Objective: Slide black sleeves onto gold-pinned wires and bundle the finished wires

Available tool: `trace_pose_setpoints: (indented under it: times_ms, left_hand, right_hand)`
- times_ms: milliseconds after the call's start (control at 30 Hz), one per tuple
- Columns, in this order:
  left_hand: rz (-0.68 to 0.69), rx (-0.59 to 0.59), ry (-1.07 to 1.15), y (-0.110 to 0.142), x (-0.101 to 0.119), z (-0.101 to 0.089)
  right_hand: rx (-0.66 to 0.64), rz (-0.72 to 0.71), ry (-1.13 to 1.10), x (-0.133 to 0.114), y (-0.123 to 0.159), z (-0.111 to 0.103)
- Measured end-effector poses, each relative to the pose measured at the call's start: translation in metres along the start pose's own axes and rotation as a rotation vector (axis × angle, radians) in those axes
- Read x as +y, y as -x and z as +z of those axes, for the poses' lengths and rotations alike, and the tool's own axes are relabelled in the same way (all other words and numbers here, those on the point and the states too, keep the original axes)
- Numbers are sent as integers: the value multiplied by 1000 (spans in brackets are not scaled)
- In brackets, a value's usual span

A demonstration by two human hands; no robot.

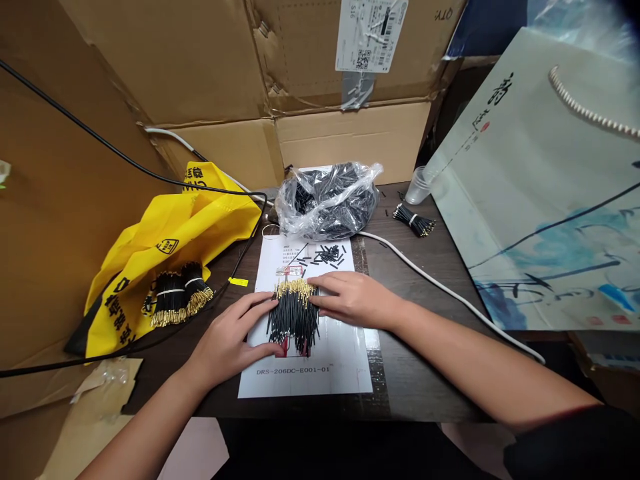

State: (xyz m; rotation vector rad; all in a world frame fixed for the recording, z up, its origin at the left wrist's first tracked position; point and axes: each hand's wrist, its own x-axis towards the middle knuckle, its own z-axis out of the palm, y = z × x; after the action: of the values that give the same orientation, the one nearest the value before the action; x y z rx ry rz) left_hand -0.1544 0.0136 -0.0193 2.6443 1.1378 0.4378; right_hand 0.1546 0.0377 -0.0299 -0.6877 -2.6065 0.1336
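My left hand (230,340) and my right hand (355,300) press in from either side on a bundle of black wires with gold-plated pins (293,320). The bundle lies on a printed white sheet (320,373), its gold ends pointing away from me. Several short black pieces (327,257) are scattered on the sheet beyond my fingers. Left of my left hand, two tied bundles of the same wires (170,300) rest on a crumpled yellow bag (170,233).
A clear plastic bag of black wires (325,200) and a small tied bundle (414,220) lie on the dark wooden table (425,267). A white cable (440,283) and a black cable (100,137) cross the area. Cardboard (165,53) and a paper bag (540,200) wall it.
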Motion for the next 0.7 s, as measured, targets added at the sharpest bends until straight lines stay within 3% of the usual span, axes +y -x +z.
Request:
trace_pose_setpoints:
  times_ms: [100,267,533,700]
  left_hand:
    - [-72,-31,59,-3,2,-7]
    - [-78,-63,65,-10,3,-12]
    - [204,-93,-48,-27,29,1]
    - [180,-31,-70,-35,36,11]
  right_hand:
    - [6,2,-38,0,-1,-2]
    - [0,13,-30,1,-1,-2]
    - [26,79,-96,0,-4,-1]
    - [15,202,-39,-5,-12,1]
